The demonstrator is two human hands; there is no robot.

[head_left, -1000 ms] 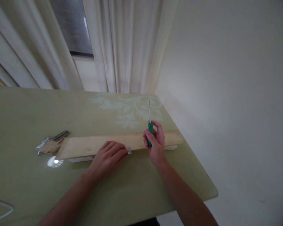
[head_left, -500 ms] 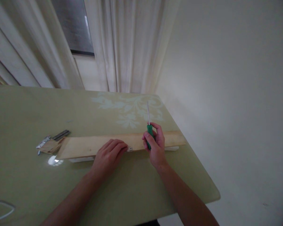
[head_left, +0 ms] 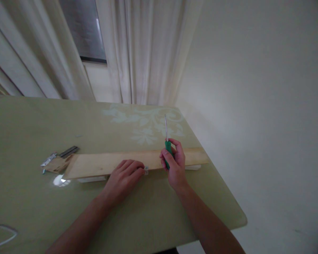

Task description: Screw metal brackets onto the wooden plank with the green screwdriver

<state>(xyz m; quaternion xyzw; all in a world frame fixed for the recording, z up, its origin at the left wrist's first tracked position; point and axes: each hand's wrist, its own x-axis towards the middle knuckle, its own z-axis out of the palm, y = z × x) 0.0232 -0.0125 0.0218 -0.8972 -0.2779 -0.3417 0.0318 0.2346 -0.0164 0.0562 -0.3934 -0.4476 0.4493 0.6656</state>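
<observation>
A long pale wooden board (head_left: pixel 92 164) lies across the table, raised on white pieces underneath. My left hand (head_left: pixel 125 174) rests at its front edge, fingertips pinched on a small metal bracket (head_left: pixel 146 170) with holes. Part of that bracket sits on the board's top and part hangs over the front edge. In my right hand (head_left: pixel 176 164), above the board, is a screwdriver (head_left: pixel 168 145); my fingers wrap its green handle, and the thin metal shaft points up and away from me.
Left of the board lies a small wood piece (head_left: pixel 55 164) with a metal plate (head_left: pixel 48 159) and a dark metal strip (head_left: pixel 69 151). A white cable (head_left: pixel 5 242) curls at the lower left. The green table (head_left: pixel 137 218) ends at the right near a wall.
The bracket has turned at the board's front edge, so that more of it shows below the edge. My left hand has shifted slightly right. The screwdriver is nearly still.
</observation>
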